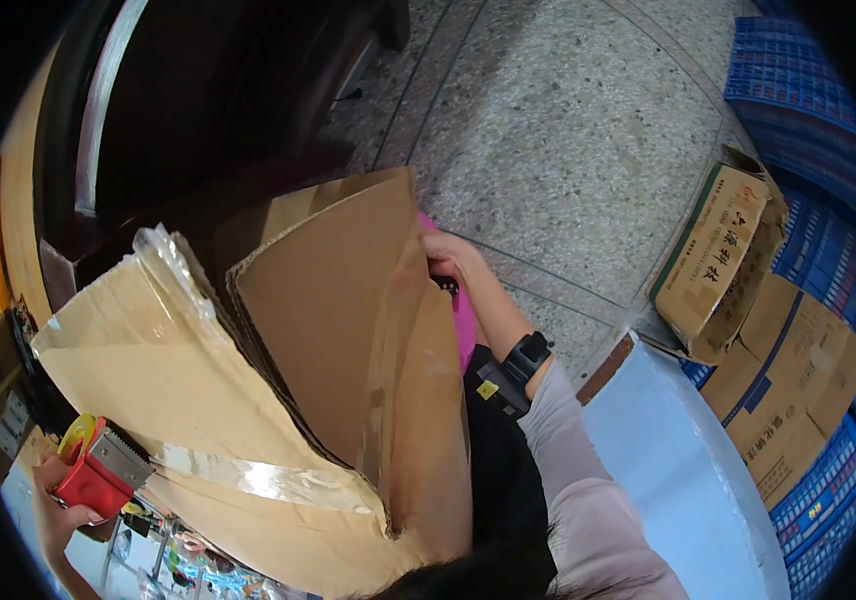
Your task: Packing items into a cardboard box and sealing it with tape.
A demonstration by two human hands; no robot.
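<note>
My left hand is wrapped around a red tape dispenser with a serrated metal edge and a yellow part on top. It is just off the left side of a large brown cardboard box. Two raised flaps stand apart on the box, and a strip of shiny clear tape runs along the nearer one. At the box's far right edge, my right hand grips the cardboard with curled fingers, partly hidden. Something bright pink shows beneath that hand. My right wrist wears a black watch-like band.
Stacked blue plastic crates line the right side. An open carton and a flattened brown carton lie against them. A light blue panel stands at lower right. Dark furniture is at upper left, beside speckled floor.
</note>
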